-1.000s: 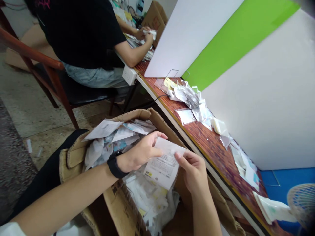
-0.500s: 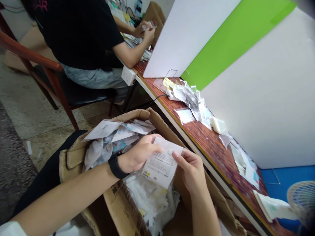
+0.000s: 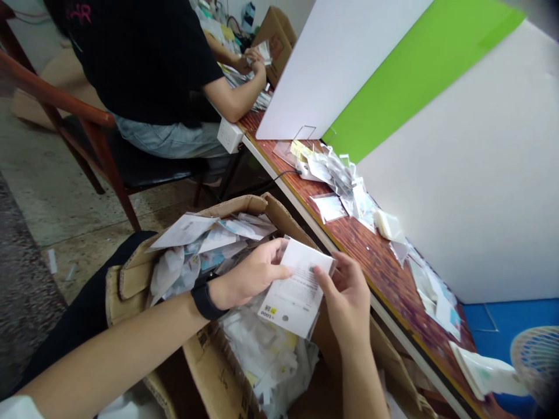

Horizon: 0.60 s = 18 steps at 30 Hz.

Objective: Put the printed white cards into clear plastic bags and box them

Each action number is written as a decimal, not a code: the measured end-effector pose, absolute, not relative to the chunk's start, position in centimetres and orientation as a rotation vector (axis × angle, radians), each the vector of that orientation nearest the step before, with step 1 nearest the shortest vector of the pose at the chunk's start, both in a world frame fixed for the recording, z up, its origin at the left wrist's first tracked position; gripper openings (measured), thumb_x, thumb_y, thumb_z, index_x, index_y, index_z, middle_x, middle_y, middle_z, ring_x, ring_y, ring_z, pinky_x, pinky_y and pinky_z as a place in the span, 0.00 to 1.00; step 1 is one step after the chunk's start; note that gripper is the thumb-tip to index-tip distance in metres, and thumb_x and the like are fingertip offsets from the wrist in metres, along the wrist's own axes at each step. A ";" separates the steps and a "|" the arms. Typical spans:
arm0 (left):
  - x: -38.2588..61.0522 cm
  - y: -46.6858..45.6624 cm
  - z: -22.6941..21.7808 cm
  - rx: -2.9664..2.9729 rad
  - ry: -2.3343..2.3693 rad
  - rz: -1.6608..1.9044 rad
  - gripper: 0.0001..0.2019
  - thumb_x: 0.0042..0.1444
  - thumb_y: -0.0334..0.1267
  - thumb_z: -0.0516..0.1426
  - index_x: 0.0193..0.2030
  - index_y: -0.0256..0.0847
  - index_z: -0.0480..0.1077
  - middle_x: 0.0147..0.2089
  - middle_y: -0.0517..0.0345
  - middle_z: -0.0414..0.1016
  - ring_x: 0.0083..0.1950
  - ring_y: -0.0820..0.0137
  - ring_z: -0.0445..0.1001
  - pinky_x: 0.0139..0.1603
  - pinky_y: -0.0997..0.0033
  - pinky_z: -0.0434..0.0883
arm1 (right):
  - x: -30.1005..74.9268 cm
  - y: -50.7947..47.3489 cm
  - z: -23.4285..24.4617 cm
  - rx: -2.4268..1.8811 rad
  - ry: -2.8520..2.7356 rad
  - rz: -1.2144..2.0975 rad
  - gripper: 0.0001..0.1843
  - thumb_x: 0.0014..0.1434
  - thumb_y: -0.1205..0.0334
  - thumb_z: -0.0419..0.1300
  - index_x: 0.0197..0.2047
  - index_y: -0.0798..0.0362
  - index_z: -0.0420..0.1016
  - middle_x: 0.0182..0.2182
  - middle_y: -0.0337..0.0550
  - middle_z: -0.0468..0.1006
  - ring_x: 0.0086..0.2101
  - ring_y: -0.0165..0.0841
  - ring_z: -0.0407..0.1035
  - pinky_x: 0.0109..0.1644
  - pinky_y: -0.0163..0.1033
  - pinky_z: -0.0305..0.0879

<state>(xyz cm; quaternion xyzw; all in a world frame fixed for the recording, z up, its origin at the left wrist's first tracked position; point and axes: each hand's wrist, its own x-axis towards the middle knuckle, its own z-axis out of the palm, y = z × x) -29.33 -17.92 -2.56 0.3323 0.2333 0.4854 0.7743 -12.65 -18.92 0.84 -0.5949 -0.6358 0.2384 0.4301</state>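
Note:
A flat clear packet with a white printed card (image 3: 294, 291) is held up between both hands, its text upside down to me and a small yellow mark near its lower edge. My left hand (image 3: 255, 272), with a black band on the wrist, pinches the packet's left side, thumb on top. At the right side, my right hand (image 3: 347, 294) grips it with the thumb on the face. The fingers behind the packet are hidden. Below the hands is an open cardboard box (image 3: 209, 361) with crumpled clear bags and white scraps (image 3: 271, 361) inside.
More packets (image 3: 187, 230) fill a box section at left. A wooden table (image 3: 349, 244) runs along the right, bearing loose packets (image 3: 345, 180) and a small fan (image 3: 535, 355). White and green partitions (image 3: 375, 75) stand behind. Another person (image 3: 144, 64) sits at the far left, handling packets.
The packet has shifted slightly right and turned flatter towards me, with its clear edge now showing. Both hands stay on it. The other person's hands have moved a little.

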 end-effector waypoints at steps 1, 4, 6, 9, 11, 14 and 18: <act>-29.3 -17.9 -2.6 0.738 0.522 1.052 0.15 0.47 0.26 0.58 0.43 0.38 0.64 0.41 0.55 0.73 0.43 0.66 0.72 0.43 0.67 0.67 | -12.6 -18.9 0.9 -1.428 -1.734 0.332 0.22 0.50 0.58 0.65 0.47 0.53 0.69 0.41 0.50 0.73 0.40 0.41 0.69 0.40 0.48 0.67; -29.2 -17.9 -2.8 0.849 0.553 1.034 0.14 0.51 0.28 0.57 0.45 0.39 0.63 0.43 0.55 0.72 0.46 0.65 0.71 0.44 0.67 0.66 | -12.5 -18.8 1.1 -1.169 -2.169 -0.102 0.19 0.52 0.65 0.63 0.48 0.51 0.69 0.46 0.51 0.71 0.46 0.42 0.65 0.49 0.52 0.64; -29.2 -17.9 -2.9 0.955 0.555 1.001 0.12 0.52 0.29 0.56 0.44 0.39 0.64 0.42 0.56 0.72 0.45 0.66 0.70 0.43 0.67 0.66 | -12.4 -18.9 1.3 -1.121 -2.319 -0.068 0.14 0.55 0.68 0.60 0.46 0.51 0.70 0.43 0.49 0.73 0.43 0.40 0.66 0.47 0.49 0.65; -29.2 -18.0 -2.9 1.023 0.539 0.948 0.11 0.51 0.30 0.57 0.41 0.38 0.64 0.38 0.58 0.71 0.42 0.66 0.70 0.41 0.68 0.66 | -12.3 -18.9 1.4 -1.172 -2.362 -0.025 0.08 0.57 0.68 0.58 0.42 0.53 0.71 0.40 0.49 0.73 0.40 0.38 0.67 0.43 0.46 0.67; -29.2 -18.1 -2.8 0.994 0.527 0.925 0.10 0.51 0.31 0.57 0.41 0.37 0.63 0.35 0.59 0.71 0.39 0.67 0.71 0.39 0.68 0.67 | -12.2 -19.0 1.3 -1.163 -2.430 -0.090 0.07 0.59 0.69 0.56 0.41 0.54 0.72 0.39 0.49 0.74 0.40 0.38 0.68 0.43 0.46 0.68; -29.1 -18.3 -2.8 0.941 0.536 0.914 0.10 0.51 0.33 0.57 0.39 0.37 0.63 0.33 0.59 0.70 0.36 0.69 0.71 0.37 0.69 0.67 | -12.3 -19.0 1.1 -1.097 -2.549 -0.250 0.08 0.60 0.71 0.53 0.41 0.56 0.71 0.39 0.51 0.76 0.40 0.39 0.69 0.43 0.46 0.68; -28.8 -18.3 -3.0 0.920 0.565 0.910 0.10 0.50 0.34 0.57 0.39 0.38 0.62 0.33 0.59 0.71 0.34 0.70 0.71 0.35 0.70 0.66 | -12.5 -19.1 0.8 -1.074 -2.558 -0.347 0.07 0.61 0.71 0.51 0.38 0.57 0.70 0.36 0.51 0.77 0.38 0.39 0.71 0.39 0.42 0.69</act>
